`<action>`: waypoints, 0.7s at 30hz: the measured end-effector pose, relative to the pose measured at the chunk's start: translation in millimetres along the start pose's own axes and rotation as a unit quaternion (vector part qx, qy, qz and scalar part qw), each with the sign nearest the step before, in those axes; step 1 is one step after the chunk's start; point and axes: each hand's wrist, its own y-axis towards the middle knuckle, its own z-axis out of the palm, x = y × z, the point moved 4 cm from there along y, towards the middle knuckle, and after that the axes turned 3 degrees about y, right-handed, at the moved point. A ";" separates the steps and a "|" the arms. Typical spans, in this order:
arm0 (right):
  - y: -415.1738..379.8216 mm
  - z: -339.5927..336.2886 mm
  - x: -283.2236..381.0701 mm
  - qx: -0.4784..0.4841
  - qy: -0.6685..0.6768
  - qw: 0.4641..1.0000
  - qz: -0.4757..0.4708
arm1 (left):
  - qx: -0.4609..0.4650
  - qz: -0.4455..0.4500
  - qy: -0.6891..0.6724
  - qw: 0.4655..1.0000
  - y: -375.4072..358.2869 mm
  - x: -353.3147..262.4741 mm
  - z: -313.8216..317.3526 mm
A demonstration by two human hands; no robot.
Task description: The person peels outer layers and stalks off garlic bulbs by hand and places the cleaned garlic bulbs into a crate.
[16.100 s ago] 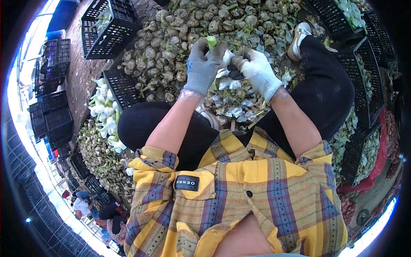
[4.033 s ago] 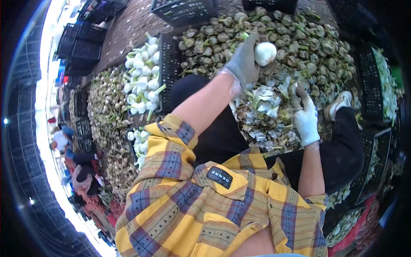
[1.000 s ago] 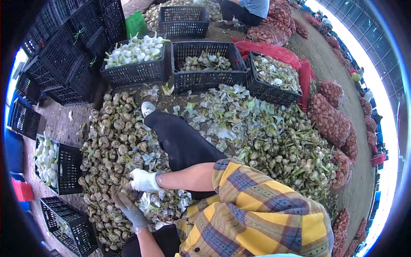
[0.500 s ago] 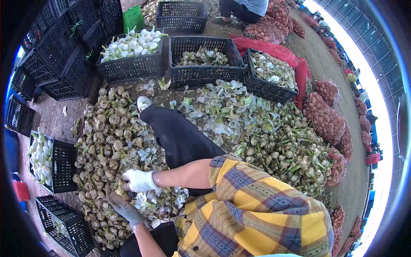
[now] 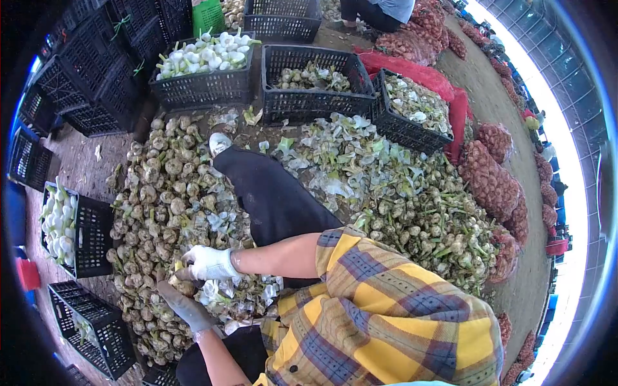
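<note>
My left hand (image 5: 185, 307), in a soiled grey glove, is closed around a garlic bulb (image 5: 183, 285) low over the heap. My right hand (image 5: 211, 264), in a whiter glove, comes in from above with its fingers closed at the top of the same bulb. Below and around both hands spreads a pile of unpeeled garlic bulbs (image 5: 154, 222) with brown, dirty skins. Loose white peelings (image 5: 215, 293) lie right beside my hands, between them and my legs.
Peeled white garlic fills a black crate (image 5: 203, 90) at the back and another crate (image 5: 93, 238) at left. Two crates (image 5: 315, 106) (image 5: 412, 132) hold garlic and scraps. Trimmed stalks and bulbs (image 5: 438, 231) are heaped at right, near red net sacks (image 5: 489, 180). Another person (image 5: 380, 13) sits behind.
The view has shifted slightly. My hands stay close together at the bulb, with the right fingers now nearer its top and a yellowish bit showing there.
</note>
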 end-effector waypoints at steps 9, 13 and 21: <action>9.8 -0.2 -16.6 0.043 -0.103 0.994 -0.021 | 0.028 0.006 0.091 0.995 -4.5 39.7 -4.0; 9.5 4.8 -18.6 0.029 -0.099 0.994 -0.041 | 0.050 -0.165 -0.163 0.971 6.0 27.0 2.9; 6.8 9.0 -0.6 -0.063 -0.122 0.991 -0.009 | 0.002 -0.099 -0.226 0.969 4.5 3.8 4.2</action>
